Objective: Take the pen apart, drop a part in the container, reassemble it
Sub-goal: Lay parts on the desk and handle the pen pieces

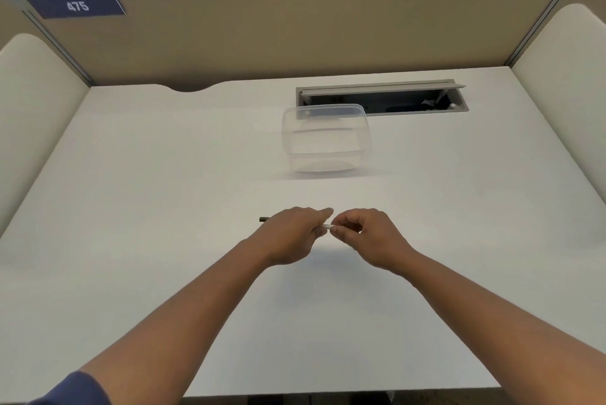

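Both hands hold a pen (328,226) just above the white desk (164,175). My left hand (292,234) wraps most of the pen; its black end (264,218) sticks out to the left. My right hand (364,234) pinches the pen's white right end between thumb and fingers. Only a short white stretch shows between the two hands. A clear plastic container (323,139) stands open on the desk beyond the hands, with nothing visible inside.
An open grey cable tray (382,98) is sunk into the desk behind the container. Beige partition panels (295,31) close the desk at the back and both sides. A label reading 475 (77,5) sits at the upper left.
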A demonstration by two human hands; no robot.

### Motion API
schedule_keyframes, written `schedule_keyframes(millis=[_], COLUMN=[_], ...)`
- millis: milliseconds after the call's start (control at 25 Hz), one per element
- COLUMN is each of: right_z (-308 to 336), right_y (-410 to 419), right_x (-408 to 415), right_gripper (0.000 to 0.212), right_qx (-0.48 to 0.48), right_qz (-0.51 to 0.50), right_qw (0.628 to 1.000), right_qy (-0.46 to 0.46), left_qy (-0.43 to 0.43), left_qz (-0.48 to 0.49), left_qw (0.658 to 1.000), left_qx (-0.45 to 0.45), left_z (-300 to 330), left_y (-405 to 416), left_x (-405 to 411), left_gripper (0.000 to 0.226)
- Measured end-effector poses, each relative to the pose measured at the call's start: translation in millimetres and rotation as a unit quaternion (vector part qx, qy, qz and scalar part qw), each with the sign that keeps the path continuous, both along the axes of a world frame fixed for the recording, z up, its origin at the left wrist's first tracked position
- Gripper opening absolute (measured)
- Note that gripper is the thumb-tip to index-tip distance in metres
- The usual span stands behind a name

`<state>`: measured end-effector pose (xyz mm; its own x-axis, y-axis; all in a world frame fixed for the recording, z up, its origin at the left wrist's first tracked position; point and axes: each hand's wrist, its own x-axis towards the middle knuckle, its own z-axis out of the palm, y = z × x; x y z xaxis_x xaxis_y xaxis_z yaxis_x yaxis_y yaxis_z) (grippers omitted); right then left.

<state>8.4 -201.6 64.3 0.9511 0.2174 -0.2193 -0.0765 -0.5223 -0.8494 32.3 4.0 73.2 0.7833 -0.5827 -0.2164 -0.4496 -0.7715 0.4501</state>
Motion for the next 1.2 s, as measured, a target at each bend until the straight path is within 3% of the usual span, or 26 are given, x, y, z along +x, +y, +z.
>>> schedule_keyframes(millis=[80, 160, 200, 280, 400, 520, 600, 680, 840, 1000, 1120, 1200], right_z=[-3, -5, -6, -8, -11, -11, -9, -6, -2, 1, -3, -8], right_y=[1, 2, 2, 4, 5, 9, 12, 13, 14, 19, 20, 20], right_x=[3, 6, 7, 8, 8, 6, 5, 3, 8, 19, 24, 25], right_gripper=[0.013, 0.016, 0.018, 0.022, 0.026, 0.027, 0.022, 0.015, 0.009, 0.009, 0.01, 0.01], right_qx=[0.024, 0.066, 0.088, 0.121, 0.154, 0.17, 0.171, 0.171, 0.158, 0.156, 0.157, 0.188], right_qz=[-0.039, -0.093, -0.116, -0.151, -0.174, -0.178, -0.171, -0.16, -0.132, -0.113, -0.086, -0.096], right_qw=[0.998, 0.99, 0.984, 0.97, 0.955, 0.949, 0.948, 0.949, 0.96, 0.963, 0.955, 0.939], right_qy=[0.033, 0.079, 0.104, 0.145, 0.184, 0.199, 0.204, 0.211, 0.191, 0.188, 0.236, 0.272], left_qy=[-0.089, -0.175, -0.178, -0.09, 0.09, 0.212, 0.248, 0.24, 0.221, 0.221, 0.23, 0.198], left_qz=[0.025, 0.132, 0.21, 0.355, 0.505, 0.578, 0.577, 0.564, 0.54, 0.519, 0.468, 0.432], left_qw=[0.996, 0.972, 0.952, 0.897, 0.773, 0.648, 0.591, 0.596, 0.655, 0.693, 0.746, 0.802], left_qx=[-0.009, -0.08, -0.134, -0.249, -0.374, -0.449, -0.506, -0.519, -0.48, -0.45, -0.415, -0.363], left_z=[-7, -13, -15, -18, -21, -20, -22, -22, -19, -17, -21, -28], left_y=[4, 6, 4, -5, -18, -22, -23, -21, -19, -19, -16, -11], left_x=[4, 1, -3, -10, -14, -9, -6, -2, 7, 15, 22, 23], left_gripper=[0.033, 0.042, 0.047, 0.056, 0.063, 0.067, 0.062, 0.058, 0.058, 0.06, 0.064, 0.058])
